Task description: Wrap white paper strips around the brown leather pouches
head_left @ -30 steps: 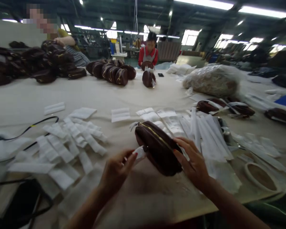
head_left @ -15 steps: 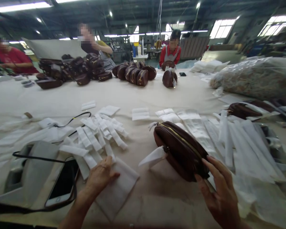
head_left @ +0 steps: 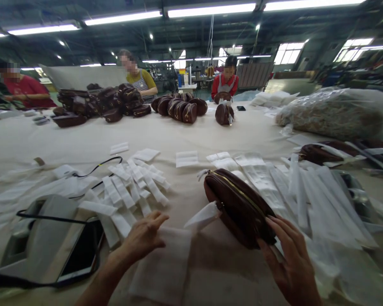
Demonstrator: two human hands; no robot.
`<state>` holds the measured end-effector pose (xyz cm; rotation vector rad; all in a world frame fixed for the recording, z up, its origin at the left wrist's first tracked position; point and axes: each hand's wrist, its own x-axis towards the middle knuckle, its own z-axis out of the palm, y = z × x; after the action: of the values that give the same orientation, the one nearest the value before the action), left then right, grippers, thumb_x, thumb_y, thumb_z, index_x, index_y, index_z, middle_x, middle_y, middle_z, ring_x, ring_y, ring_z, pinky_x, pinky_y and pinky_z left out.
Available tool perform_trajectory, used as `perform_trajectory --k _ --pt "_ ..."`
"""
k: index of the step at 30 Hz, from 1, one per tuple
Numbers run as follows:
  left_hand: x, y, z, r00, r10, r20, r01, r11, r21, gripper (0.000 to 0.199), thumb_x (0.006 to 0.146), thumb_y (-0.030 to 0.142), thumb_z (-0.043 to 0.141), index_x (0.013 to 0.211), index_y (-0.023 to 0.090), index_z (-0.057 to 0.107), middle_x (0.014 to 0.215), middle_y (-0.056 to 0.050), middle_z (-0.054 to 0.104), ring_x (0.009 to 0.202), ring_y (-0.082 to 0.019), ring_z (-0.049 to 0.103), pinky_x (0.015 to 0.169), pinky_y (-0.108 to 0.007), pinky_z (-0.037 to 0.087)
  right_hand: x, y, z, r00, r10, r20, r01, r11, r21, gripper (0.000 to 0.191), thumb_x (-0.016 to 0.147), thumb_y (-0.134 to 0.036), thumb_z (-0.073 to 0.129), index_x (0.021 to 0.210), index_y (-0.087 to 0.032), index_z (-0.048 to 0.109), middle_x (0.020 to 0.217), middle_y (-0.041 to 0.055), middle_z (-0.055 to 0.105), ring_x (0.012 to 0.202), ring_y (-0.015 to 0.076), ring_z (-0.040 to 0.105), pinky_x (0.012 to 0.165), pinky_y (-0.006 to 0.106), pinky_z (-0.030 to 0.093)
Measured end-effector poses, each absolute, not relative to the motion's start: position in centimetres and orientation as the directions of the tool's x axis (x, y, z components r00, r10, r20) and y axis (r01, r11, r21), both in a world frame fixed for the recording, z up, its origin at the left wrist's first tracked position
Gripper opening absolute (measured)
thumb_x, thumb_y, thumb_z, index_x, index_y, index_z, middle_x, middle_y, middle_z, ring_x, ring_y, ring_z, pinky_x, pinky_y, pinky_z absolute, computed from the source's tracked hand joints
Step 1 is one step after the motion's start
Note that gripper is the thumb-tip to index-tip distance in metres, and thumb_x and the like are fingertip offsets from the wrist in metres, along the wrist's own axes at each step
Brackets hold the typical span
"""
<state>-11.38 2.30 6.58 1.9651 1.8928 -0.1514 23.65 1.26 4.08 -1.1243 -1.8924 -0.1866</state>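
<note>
A dark brown leather pouch [head_left: 239,204] with a gold zipper along its top lies on the table in front of me, slanting from upper left to lower right. My right hand [head_left: 289,257] grips its near right end, thumb on the near side and fingers on the far side. A white paper strip [head_left: 202,215] hangs from the fitting on its left side. My left hand [head_left: 147,233] holds nothing, fingers apart, at the upper left edge of a thin white sheet [head_left: 161,272]. Whether it touches the sheet I cannot tell.
White strips [head_left: 124,191] lie left, beside a phone [head_left: 81,246] and a black cord [head_left: 51,216]. Long wrapping strips [head_left: 325,204] and a bulky plastic bag [head_left: 332,112] are right. Brown pouches [head_left: 178,106] stand across the table, where several people work.
My left hand has shifted slightly right and its fingers have spread. The white sheet has turned a little under it. My right hand stays on the pouch. The view has tilted up slightly.
</note>
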Motion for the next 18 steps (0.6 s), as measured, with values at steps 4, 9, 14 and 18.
perform_trajectory --k 4,9,14,18 --pt "-11.0 2.9 5.3 0.135 0.917 -0.376 0.961 -0.029 0.273 0.037 0.054 0.024 0.075 0.088 0.021 0.059 0.088 0.001 0.06 0.086 -0.021 0.059 0.073 -0.028 0.041 23.7 1.3 4.0 -0.188 0.616 0.765 0.766 0.58 -0.279 0.046 0.09 -0.024 0.054 0.134 -0.018 0.044 0.117 0.0133 0.056 0.115 0.0296 0.05 0.091 0.046 0.046" --pt "-10.7 4.0 4.6 0.169 0.925 -0.34 0.907 -0.011 0.421 0.028 0.042 0.022 0.079 0.051 0.019 0.053 0.057 0.007 0.05 0.06 -0.013 0.052 0.058 -0.023 0.035 24.1 1.2 3.4 -0.19 0.62 0.761 0.756 0.587 -0.289 0.046 0.089 -0.024 0.054 0.134 -0.017 0.045 0.118 0.0137 0.055 0.115 0.03 0.051 0.092 0.047 0.046" --pt "-13.2 7.6 6.5 0.007 0.999 -0.053 0.739 0.031 0.674 0.035 0.058 0.047 0.072 0.053 0.017 0.054 0.051 0.005 0.049 0.05 -0.01 0.047 0.049 -0.021 0.037 24.2 1.2 3.5 -0.188 0.632 0.752 0.761 0.578 -0.295 0.044 0.09 -0.024 0.054 0.132 -0.015 0.045 0.119 0.0144 0.055 0.117 0.03 0.049 0.092 0.047 0.046" --pt "-15.4 12.5 9.0 -0.368 0.878 0.308 0.556 -0.058 0.829 0.051 0.086 0.058 0.037 0.093 0.012 0.055 0.064 0.001 0.053 0.05 -0.011 0.048 0.05 -0.026 0.045 23.8 1.0 4.0 -0.188 0.647 0.739 0.789 0.548 -0.279 0.043 0.09 -0.026 0.053 0.13 -0.014 0.045 0.119 0.0151 0.055 0.118 0.0296 0.048 0.094 0.047 0.045"
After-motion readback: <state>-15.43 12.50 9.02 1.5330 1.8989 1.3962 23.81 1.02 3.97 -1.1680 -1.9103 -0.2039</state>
